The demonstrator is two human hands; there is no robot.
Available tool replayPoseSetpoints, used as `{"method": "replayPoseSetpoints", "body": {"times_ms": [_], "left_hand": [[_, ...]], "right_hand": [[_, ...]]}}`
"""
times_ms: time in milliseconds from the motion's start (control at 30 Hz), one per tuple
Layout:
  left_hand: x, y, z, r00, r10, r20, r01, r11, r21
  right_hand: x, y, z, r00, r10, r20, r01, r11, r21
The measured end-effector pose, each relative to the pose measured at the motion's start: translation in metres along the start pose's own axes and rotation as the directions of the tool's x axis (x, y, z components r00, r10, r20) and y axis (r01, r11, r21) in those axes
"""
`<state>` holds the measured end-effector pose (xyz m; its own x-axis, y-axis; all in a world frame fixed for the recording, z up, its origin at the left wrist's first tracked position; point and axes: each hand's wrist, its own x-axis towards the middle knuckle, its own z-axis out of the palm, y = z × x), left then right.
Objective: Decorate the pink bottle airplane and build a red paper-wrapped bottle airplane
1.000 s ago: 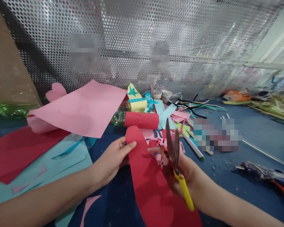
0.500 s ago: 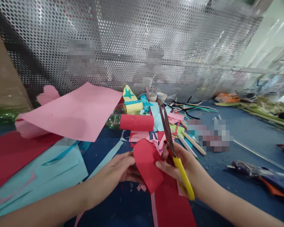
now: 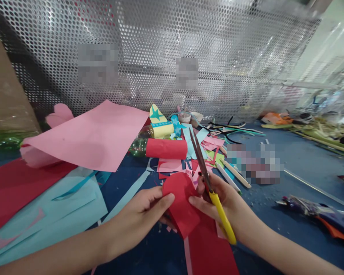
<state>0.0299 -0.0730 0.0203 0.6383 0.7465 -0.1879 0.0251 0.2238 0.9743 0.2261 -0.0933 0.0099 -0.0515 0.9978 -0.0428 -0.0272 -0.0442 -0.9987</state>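
A rounded red paper cutout [image 3: 181, 204], narrowing toward its lower end, is held up between both hands. My left hand [image 3: 153, 206] pinches its left edge, thumb on the front and fingers behind. On the right edge presses the thumb of my right hand [image 3: 215, 198], which also keeps hold of yellow-handled scissors [image 3: 222, 217]. Their dark blades point up and away, nearly together. Below the cutout hangs or lies a longer red paper strip [image 3: 210, 248] with a pink edge beside it; whether the two are joined I cannot tell.
A red-wrapped bottle [image 3: 166, 149] lies ahead, a yellow-wrapped bottle [image 3: 162, 130] behind it. Pink paper [image 3: 91, 137] and light blue paper [image 3: 74, 198] spread at left. Paper scraps, sticks [image 3: 235, 173] and a purple-and-orange item [image 3: 312, 210] lie rightward. Perforated metal sheet [image 3: 149, 49] stands behind.
My left thumb has come over onto the front of the red cutout, which has tipped slightly and sits a little lower. The scissors have tilted slightly left, still in my right hand.
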Motion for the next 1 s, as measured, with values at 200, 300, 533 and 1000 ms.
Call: {"method": "replayPoseSetpoints", "body": {"times_ms": [200, 300, 533, 1000], "left_hand": [[0.0016, 0.0037, 0.0009, 1.000, -0.008, -0.003, 0.008, 0.999, 0.033], [0.0022, 0.0047, 0.0033, 0.999, -0.024, 0.040, 0.022, 0.998, 0.056], [-0.0014, 0.0051, 0.0060, 0.986, -0.117, 0.120, 0.100, 0.985, 0.137], [-0.0025, 0.0056, 0.0064, 0.980, -0.146, 0.134, 0.117, 0.972, 0.202]], "right_hand": [[0.0018, -0.0012, -0.0014, 0.994, -0.093, -0.050, 0.093, 0.996, -0.008], [0.0018, -0.0046, -0.0013, 0.994, -0.073, -0.082, 0.074, 0.997, 0.019], [0.0018, -0.0058, 0.0001, 0.999, -0.047, -0.016, 0.048, 0.999, 0.021], [0.0001, -0.0073, 0.0035, 0.999, -0.026, -0.021, 0.027, 0.999, 0.022]]}}
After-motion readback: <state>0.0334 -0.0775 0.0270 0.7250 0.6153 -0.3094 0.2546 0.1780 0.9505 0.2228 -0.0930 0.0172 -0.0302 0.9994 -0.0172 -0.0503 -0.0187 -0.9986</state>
